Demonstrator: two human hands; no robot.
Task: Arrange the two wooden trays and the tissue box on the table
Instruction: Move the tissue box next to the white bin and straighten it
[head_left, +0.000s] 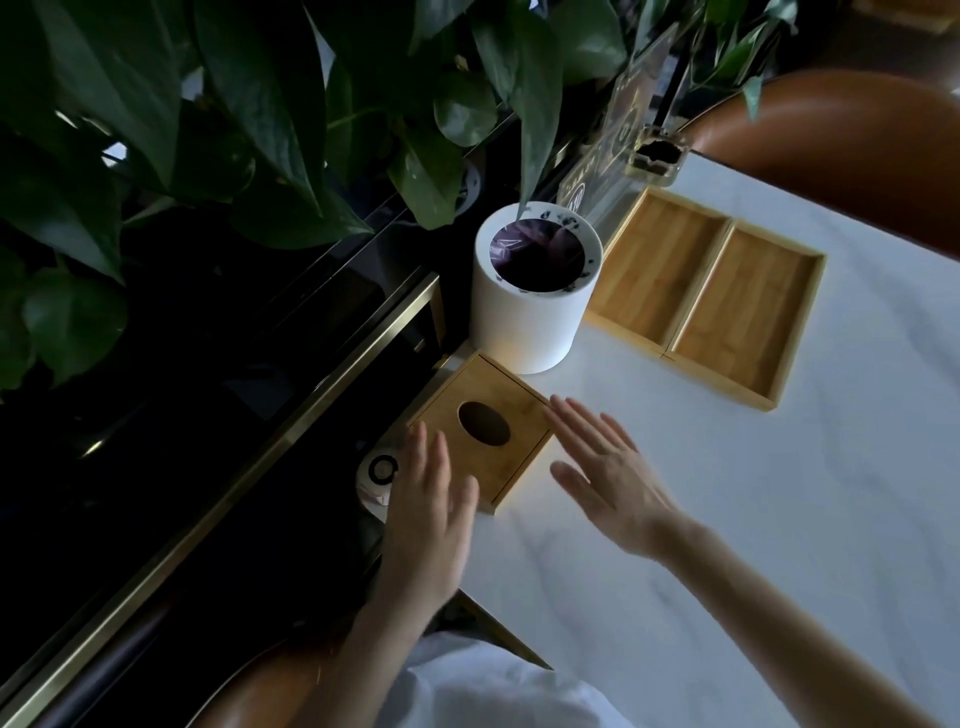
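Tissue box: the wooden tissue box (480, 431), with a dark oval slot in its lid, sat at the edge of the white table (727, 493), just beside the base of the white bin.
Left hand: the left hand (428, 512) was spread flat, fingers extended, at the box's near-left corner; its fingertips overlapped the lid's edge, though contact could not be confirmed. It gripped nothing.
Right hand: the right hand (605, 480) was likewise splayed wide, palm down, along the box's right side, fingertips reaching the lid's right corner. It held nothing.
Wooden trays: the left wooden tray (657, 273) and the right wooden tray (745, 317) lay side by side, long edges touching, farther back on the table and well apart from the hands.
White bin: a white cylindrical bin (530, 306) with a dark liner stood between the box and the trays, close to the left tray's corner.
Plants: broad green leaves (249, 104) hung over the dark ledge to the left of the table.
Sign: a clear acrylic sign (628, 135) stood behind the trays.
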